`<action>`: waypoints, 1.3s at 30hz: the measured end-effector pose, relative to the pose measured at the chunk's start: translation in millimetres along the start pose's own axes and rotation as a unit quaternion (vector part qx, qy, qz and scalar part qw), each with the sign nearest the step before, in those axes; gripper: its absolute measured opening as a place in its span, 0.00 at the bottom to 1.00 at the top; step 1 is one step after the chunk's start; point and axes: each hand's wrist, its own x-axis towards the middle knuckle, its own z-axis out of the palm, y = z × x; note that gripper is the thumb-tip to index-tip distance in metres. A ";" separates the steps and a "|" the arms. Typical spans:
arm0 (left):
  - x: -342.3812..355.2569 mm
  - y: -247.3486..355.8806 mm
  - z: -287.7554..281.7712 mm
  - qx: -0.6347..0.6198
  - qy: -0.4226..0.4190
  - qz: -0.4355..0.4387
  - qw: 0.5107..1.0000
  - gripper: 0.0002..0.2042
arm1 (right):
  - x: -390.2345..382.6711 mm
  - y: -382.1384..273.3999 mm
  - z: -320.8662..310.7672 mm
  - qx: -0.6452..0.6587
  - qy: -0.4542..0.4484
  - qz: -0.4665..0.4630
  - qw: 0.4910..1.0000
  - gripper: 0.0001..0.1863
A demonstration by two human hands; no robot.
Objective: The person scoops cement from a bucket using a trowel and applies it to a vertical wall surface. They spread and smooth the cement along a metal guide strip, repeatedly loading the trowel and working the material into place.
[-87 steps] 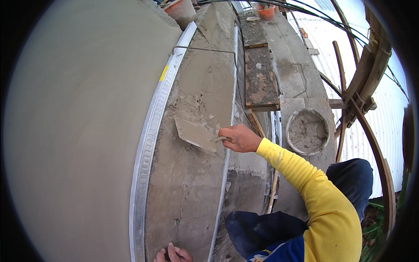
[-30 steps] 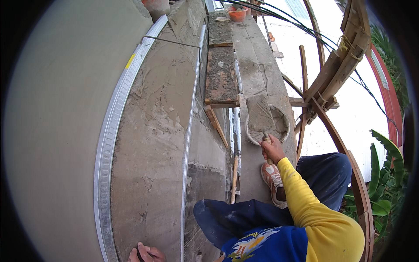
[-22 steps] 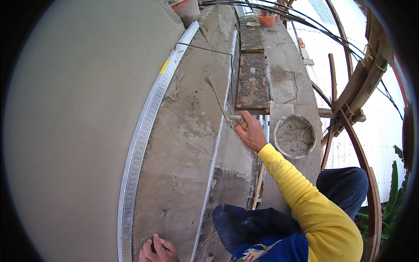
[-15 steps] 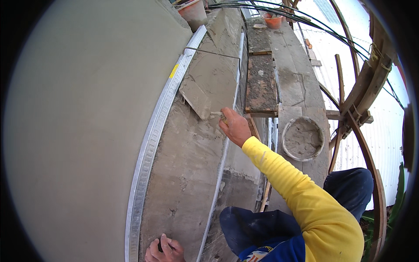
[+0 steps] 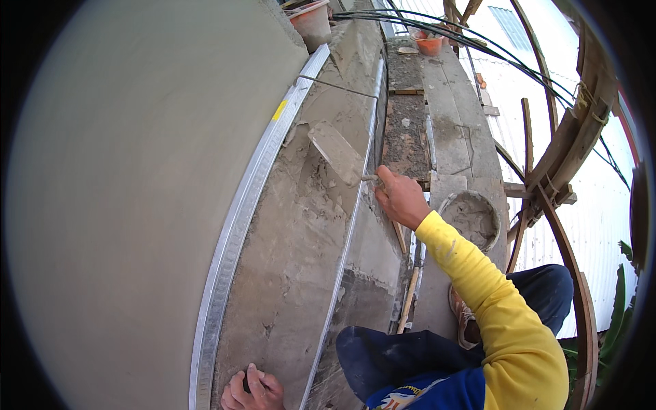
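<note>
Right hand clenched around trowel

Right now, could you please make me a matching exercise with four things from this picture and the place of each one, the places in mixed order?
Things:
1. trowel
2. round mortar pan
3. left hand
4. orange bucket

Places:
A. far end of the plank walkway
B. bottom edge of the picture, on the fresh mortar band
C. in the right hand, blade against the mortar band
D. on the planks, right of the right hand

Pairs: 1-C, 2-D, 3-B, 4-A
</note>
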 end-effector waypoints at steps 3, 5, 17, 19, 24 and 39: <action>0.0 -0.1 0.0 -0.004 -0.011 0.007 1.000 0.06 | 24.0 -7.9 -19.1 -0.051 -0.035 -0.012 0.998 0.13; 0.6 -1.5 -1.2 -0.009 -0.009 0.006 1.000 0.06 | 21.5 -13.0 -23.4 -0.100 -0.100 -0.007 0.990 0.14; -4.7 -2.0 0.7 -0.010 -0.007 -0.003 1.000 0.06 | 34.0 -13.5 -6.1 -0.064 0.013 -0.036 0.997 0.11; -5.0 -2.6 2.3 -0.012 0.001 -0.003 1.000 0.06 | 40.3 -17.2 -0.8 -0.074 0.003 -0.036 0.997 0.11; -1.0 -0.3 -0.2 -0.018 -0.010 -0.005 1.000 0.06 | 33.7 -9.6 -9.3 -0.109 -0.071 -0.038 0.991 0.13; -2.2 -3.7 -0.7 -0.015 -0.004 0.004 1.000 0.05 | 86.2 25.4 0.7 -0.097 -0.022 -0.046 0.994 0.10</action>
